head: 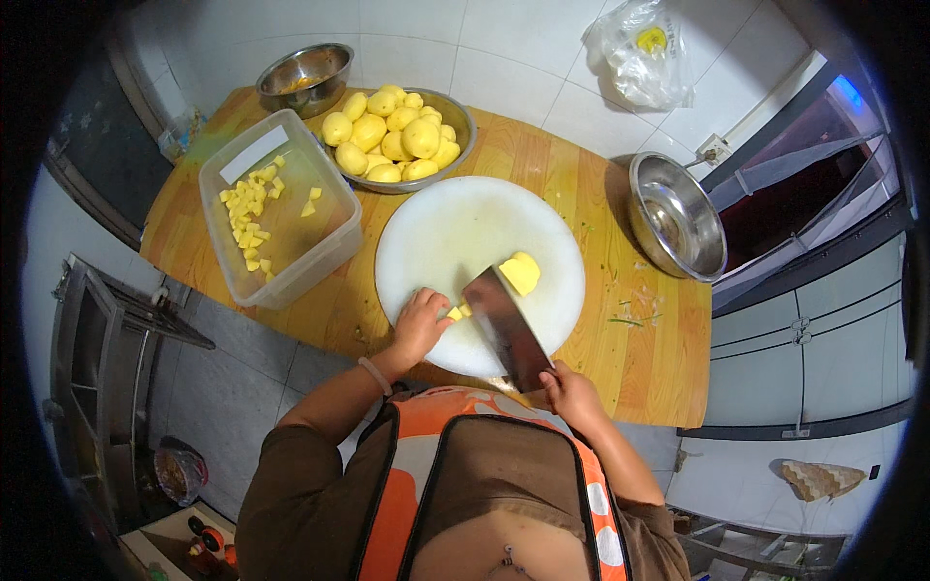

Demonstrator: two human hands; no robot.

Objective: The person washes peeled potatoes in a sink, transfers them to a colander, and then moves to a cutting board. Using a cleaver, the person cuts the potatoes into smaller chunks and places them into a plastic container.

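Note:
My right hand grips the handle of a broad-bladed cleaver, its blade resting over the round white cutting board. Small cut potato pieces lie on the board between the blade and my left hand. The fingers of that hand are bent, with the thumb close to the pieces; whether it pinches one is hard to see. Right of the blade's far end sits a larger peeled potato chunk, partly behind the cleaver.
A clear plastic container with potato cubes stands left of the board. Behind it are a metal bowl of peeled potatoes and a smaller metal bowl. Another steel bowl leans at the right edge of the wooden table.

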